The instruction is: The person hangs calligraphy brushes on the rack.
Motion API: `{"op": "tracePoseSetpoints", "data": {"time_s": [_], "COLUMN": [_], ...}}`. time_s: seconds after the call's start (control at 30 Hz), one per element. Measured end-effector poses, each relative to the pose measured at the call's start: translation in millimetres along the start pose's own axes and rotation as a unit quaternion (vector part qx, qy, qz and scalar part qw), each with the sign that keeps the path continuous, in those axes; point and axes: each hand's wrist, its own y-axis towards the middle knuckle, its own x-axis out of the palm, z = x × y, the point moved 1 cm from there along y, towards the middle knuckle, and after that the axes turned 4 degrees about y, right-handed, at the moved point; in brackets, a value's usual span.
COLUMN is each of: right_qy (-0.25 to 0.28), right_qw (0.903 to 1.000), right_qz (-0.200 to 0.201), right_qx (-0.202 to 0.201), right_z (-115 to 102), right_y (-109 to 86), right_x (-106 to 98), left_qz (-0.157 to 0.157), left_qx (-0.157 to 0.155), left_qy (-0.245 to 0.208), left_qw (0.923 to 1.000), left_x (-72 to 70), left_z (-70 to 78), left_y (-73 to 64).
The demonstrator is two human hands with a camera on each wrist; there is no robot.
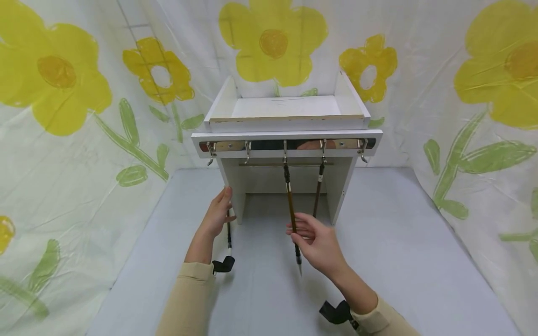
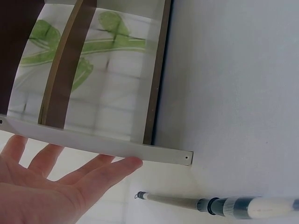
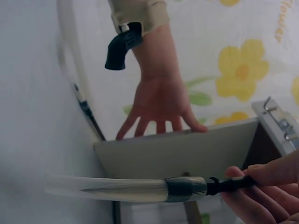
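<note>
My right hand [image 1: 317,242] pinches a calligraphy brush [image 1: 291,200] near its lower end, between thumb and fingers. The brush hangs from the middle hook [image 1: 285,148], tilted, with its pale tip [image 3: 107,189] pointing down. Behind that hand a second brush [image 1: 318,186] hangs from the hook to the right, its lower end hidden. My left hand [image 2: 51,186] rests with spread, straight fingers against the outer left side of a white shelf unit [image 1: 233,186]. Beside the left wrist is another brush [image 2: 224,207], its small loop end near the shelf's edge.
A metal hook rail [image 1: 269,145] runs along the shelf front, with bare hooks at its left and right ends. Black wrist cameras [image 1: 336,311] sit by both sleeves. White flower-printed sheets [image 1: 273,44] surround the pale table [image 1: 386,233].
</note>
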Motion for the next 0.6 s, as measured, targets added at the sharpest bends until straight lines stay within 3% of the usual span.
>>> {"op": "tracePoseSetpoints", "data": {"time_s": [0.37, 0.47, 0.6], "right_qy": [-0.012, -0.027, -0.037], "right_qw": [0.999, 0.9979, 0.9972], "right_qz": [0.042, 0.054, 0.053], "right_qx": [-0.013, -0.021, -0.036], "right_z": [38.4, 49.8, 59.0], "right_y": [18.0, 24.6, 30.2], "right_x": [11.0, 15.1, 17.8], "left_qz": [-0.015, -0.019, -0.016], "left_qx": [-0.004, -0.004, 0.001], "left_qy": [-0.018, -0.019, -0.014], "left_qw": [0.9997, 0.9996, 0.9998], "left_x": [0.9, 0.5, -0.5], "left_z": [1.0, 9.1, 8.3], "left_y": [0.3, -4.4, -4.8]}}
